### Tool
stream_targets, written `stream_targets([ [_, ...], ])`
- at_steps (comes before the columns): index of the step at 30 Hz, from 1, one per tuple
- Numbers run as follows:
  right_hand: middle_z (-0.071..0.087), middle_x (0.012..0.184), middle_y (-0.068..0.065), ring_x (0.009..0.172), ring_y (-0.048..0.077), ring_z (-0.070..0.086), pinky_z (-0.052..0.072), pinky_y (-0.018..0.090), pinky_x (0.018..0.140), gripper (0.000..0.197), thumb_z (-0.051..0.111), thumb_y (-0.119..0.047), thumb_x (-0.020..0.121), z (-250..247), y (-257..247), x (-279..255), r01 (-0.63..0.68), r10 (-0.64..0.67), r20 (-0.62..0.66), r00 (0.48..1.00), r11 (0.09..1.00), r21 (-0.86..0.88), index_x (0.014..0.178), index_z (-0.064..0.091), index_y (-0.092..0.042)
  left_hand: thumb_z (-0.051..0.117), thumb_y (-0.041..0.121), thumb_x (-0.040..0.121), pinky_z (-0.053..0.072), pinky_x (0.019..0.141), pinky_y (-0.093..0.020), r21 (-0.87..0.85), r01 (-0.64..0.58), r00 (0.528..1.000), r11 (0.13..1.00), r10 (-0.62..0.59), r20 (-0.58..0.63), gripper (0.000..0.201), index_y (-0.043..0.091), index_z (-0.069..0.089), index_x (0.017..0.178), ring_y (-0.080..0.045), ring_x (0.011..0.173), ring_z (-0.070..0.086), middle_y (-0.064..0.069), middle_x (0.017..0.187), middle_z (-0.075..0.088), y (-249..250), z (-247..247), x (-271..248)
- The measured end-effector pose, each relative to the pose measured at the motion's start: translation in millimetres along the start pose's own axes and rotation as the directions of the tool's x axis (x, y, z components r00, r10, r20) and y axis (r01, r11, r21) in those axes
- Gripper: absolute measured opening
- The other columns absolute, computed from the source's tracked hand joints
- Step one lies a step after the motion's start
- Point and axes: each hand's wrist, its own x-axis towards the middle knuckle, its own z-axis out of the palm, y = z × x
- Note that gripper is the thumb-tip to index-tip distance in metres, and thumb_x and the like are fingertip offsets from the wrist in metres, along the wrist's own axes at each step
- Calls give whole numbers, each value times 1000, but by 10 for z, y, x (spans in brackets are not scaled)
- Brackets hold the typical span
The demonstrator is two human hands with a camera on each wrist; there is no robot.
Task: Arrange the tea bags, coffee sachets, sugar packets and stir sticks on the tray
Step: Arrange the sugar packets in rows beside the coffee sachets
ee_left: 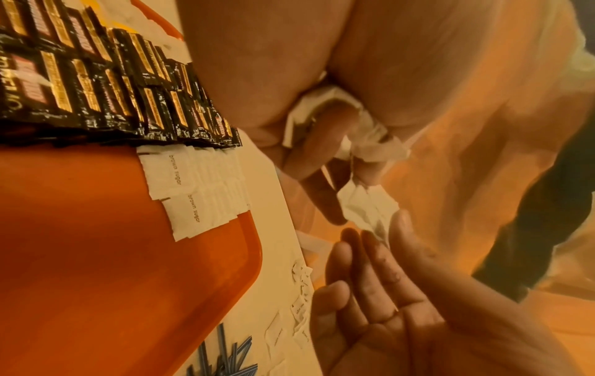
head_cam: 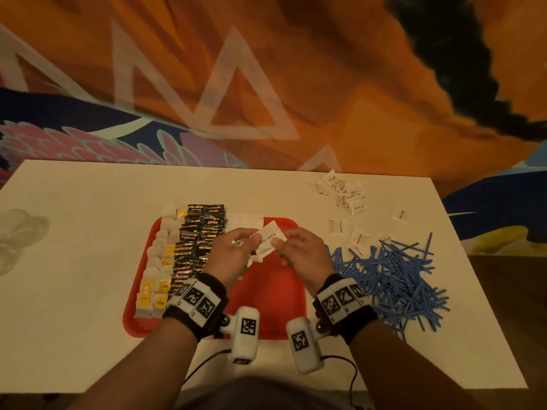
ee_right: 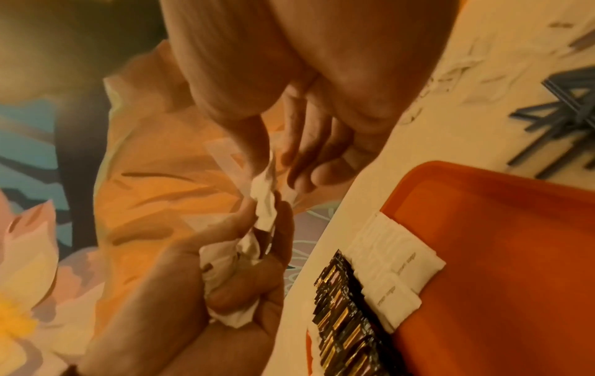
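- White paper sugar packet (head_cam: 270, 235), printed "brown sugar", is held up over the far part of the red tray (head_cam: 268, 306), between both hands.
- Right hand (head_cam: 299, 255) pinches the packet's near edge with thumb and forefinger; its other fingers are loosely extended, as the left wrist view shows.
- Left hand (head_cam: 229, 255) is curled around a bunch of more white packets (ee_left: 325, 119) and also touches the raised packet's left end.
- On the tray, a row of overlapping sugar packets (head_cam: 245, 221) lies at the far edge, just right of the coffee sachets.
- Black and gold coffee sachets (head_cam: 201, 241) run in two overlapping columns down the tray.
- Tea bags (head_cam: 159, 267), white with yellow tags, fill the tray's left side in columns.
- Loose sugar packets (head_cam: 344, 192) lie scattered on the white table (head_cam: 88, 232) to the right of the tray.
- Blue stir sticks (head_cam: 390, 276) lie in a tangled heap on the table, right of the tray.
- Clear plastic cups (head_cam: 17, 229) sit at the table's left edge.
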Motion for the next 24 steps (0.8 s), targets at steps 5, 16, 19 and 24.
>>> stream_targets([
  [5,70,73,5,60,11,62,46,22,55,9,69,-10,89,34,-30,29,-41,46,-35,998,991,125,95,69,-3,65,13,95,27,39,-18,87,44,990,995,-55,128,10,12,72,102,-9,38,39,-14,78,73,3,-86,-21],
  [16,63,81,7,77,22,59,46,33,62,20,57,-13,96,172,-134,74,-37,36,67,997,999,21,77,64,-16,71,20,91,29,37,-16,95,14,996,995,-22,85,13,7,72,90,-3,37,41,-4,70,64,141,-153,22],
  [19,68,89,10,80,24,62,48,33,62,11,60,-19,96,256,-68,51,-91,82,61,995,980,178,88,65,-13,74,21,89,34,40,-17,22,33,998,999,-34,53,9,13,72,84,-5,46,50,-1,69,65,114,-182,34],
  [24,73,86,4,70,9,63,47,21,57,9,71,-18,88,335,17,-30,-65,59,103,993,996,58,94,70,-10,73,24,90,29,44,-22,-66,113,994,991,-113,3,9,16,72,88,-17,53,42,-12,75,62,37,-282,63],
])
